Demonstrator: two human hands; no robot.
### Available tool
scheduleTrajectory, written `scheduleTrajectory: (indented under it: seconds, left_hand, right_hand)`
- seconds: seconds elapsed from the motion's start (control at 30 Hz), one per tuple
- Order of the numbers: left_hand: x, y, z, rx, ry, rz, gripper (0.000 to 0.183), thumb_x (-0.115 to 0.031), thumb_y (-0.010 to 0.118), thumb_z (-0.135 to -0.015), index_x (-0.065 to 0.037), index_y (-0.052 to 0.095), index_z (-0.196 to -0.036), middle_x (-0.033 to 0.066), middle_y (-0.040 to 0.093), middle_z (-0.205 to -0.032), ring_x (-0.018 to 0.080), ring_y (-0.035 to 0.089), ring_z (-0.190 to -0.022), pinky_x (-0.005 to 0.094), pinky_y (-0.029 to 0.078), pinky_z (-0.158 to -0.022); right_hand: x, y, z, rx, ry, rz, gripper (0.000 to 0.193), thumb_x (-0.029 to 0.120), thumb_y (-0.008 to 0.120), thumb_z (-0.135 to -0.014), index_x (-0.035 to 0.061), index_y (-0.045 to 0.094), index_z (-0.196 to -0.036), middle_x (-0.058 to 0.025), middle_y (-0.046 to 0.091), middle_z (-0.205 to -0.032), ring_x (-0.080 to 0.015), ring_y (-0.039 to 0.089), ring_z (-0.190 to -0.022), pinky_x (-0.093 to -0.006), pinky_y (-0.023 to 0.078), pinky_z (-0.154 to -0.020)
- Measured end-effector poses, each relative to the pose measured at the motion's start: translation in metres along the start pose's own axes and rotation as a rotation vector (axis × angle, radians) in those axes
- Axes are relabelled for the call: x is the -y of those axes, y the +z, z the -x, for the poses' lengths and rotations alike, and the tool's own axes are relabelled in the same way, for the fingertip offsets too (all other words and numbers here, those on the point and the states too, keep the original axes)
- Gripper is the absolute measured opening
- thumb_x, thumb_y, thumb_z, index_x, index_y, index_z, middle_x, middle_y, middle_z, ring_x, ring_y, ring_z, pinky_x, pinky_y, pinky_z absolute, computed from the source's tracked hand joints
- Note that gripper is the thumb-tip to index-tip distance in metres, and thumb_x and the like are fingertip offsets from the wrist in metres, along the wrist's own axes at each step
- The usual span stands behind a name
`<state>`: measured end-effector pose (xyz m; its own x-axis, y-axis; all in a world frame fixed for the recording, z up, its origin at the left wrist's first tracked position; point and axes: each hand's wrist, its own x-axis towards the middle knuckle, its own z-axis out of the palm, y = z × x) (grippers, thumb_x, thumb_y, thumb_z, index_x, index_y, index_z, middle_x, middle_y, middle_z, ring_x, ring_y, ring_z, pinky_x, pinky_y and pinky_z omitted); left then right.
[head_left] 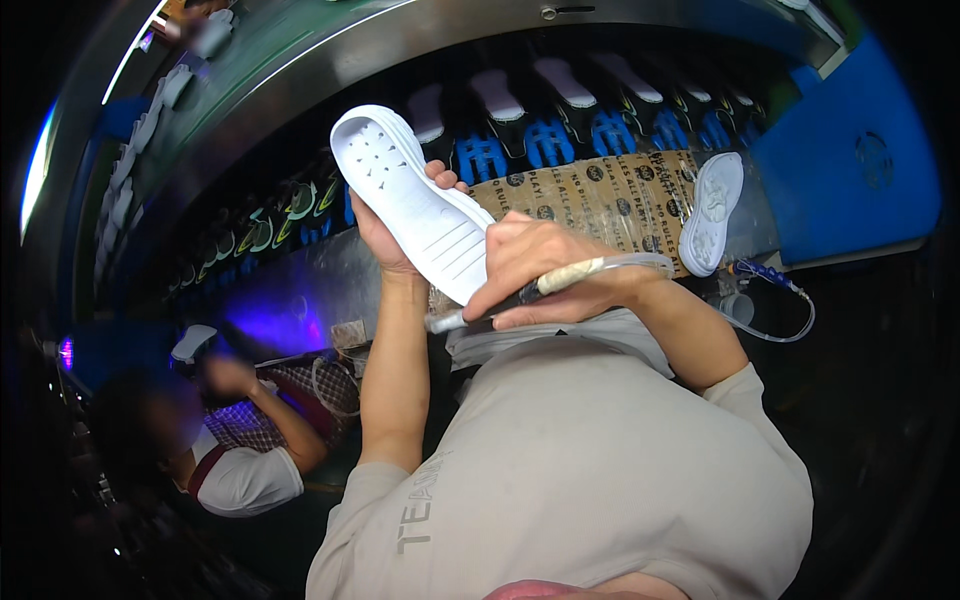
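A long white moulded shoe sole (420, 215) is held up before the beige shirt (610, 440).
The left hand (385, 240) closes around its middle; the right hand (545, 265), at the near end, grips a slim beige-and-black tool (575, 274). The sole seems light, springy, perhaps slippery; its sides should give good hold.

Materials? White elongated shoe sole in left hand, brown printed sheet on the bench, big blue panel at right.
White shoe sole: probably moulded foam or rubber, matte; even surface with recessed lines and holes.
Brown printed sheet: likely cardboard under clear film or tape; kraft colour, shiny wrinkles.
Blue panel: painted metal or plastic, can't tell; smooth, uniform colour.
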<state>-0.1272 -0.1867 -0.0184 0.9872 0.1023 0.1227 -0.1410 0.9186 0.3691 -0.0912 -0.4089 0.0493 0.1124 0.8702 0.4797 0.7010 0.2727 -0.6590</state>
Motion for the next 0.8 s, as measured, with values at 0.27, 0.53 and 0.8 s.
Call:
scheduleTrajectory:
  seconds: [0.27, 0.53, 0.8]
  left_hand:
    - [-0.045, 0.026, -0.020, 0.289, -0.164, -0.093, 0.091, -0.082, 0.029, -0.097, -0.008, 0.051, -0.147, 0.0201, 0.061, -0.110, 0.0333, 0.064, -0.098, 0.0522, 0.057, -0.089]
    - [-0.051, 0.059, -0.053, 0.076, -0.406, -0.591, 0.072, -0.058, 0.027, -0.110, 0.000, 0.054, -0.143, 0.0256, 0.071, -0.111, 0.0357, 0.075, -0.091, 0.0489, 0.064, -0.078]
    - [-0.049, 0.068, -0.082, 0.089, -0.626, -1.460, 0.072, -0.059, 0.047, -0.107, 0.004, 0.066, -0.136, 0.0231, 0.070, -0.127, 0.0256, 0.071, -0.111, 0.0348, 0.056, -0.094]
  right_hand:
    - [0.006, -0.011, -0.003, 0.106, 0.046, -0.137, 0.026, 0.019, 0.084, -0.085, 0.0153, 0.081, -0.110, 0.0004, 0.070, -0.086, -0.0180, 0.061, -0.085, -0.0382, 0.043, -0.082]
    - [0.002, -0.019, -0.013, 0.017, 0.111, -0.084, 0.027, 0.019, 0.085, -0.085, 0.0147, 0.081, -0.112, 0.0006, 0.063, -0.076, -0.0188, 0.058, -0.078, -0.0363, 0.043, -0.083]
    - [0.002, -0.032, -0.021, -0.045, 0.090, 0.141, 0.034, 0.013, 0.085, -0.082, 0.0161, 0.079, -0.116, 0.0015, 0.066, -0.085, -0.0190, 0.060, -0.079, -0.0357, 0.047, -0.082]
